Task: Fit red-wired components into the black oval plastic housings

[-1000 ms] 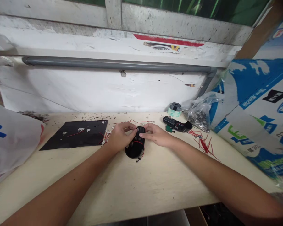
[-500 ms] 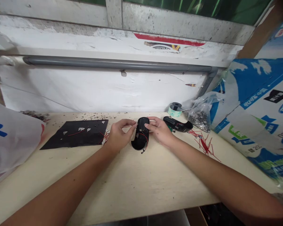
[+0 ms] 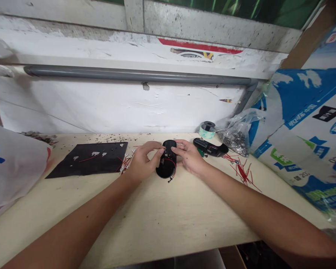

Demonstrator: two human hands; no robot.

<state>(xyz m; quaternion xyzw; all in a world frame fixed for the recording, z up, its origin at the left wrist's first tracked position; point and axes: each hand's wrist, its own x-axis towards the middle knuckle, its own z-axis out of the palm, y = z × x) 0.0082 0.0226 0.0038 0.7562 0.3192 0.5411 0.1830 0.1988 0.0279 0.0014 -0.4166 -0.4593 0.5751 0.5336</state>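
A black plastic housing (image 3: 165, 171), long and hollow with a rounded lower end, stands tilted near the middle of the table. A thin red wire (image 3: 174, 166) curves along its lower right side. My right hand (image 3: 188, 156) grips the housing from the right, thumb on its front and fingers behind. From the left, my left hand (image 3: 145, 157) pinches at the housing's upper left edge; whatever lies between its thumb and forefinger is too small to make out. A second black housing (image 3: 211, 147) lies beyond my right hand, partly over a green piece.
At the left lies a black sheet (image 3: 86, 164) with small metal pieces and red wire. More red wires (image 3: 243, 172) are scattered at the right, near a clear bag (image 3: 236, 138) of small parts and a tape roll (image 3: 207, 130). A printed carton (image 3: 305, 142) borders the right side.
My left hand has shifted slightly right, its fingertips now over the housing's edge. My right hand keeps its hold on the housing.
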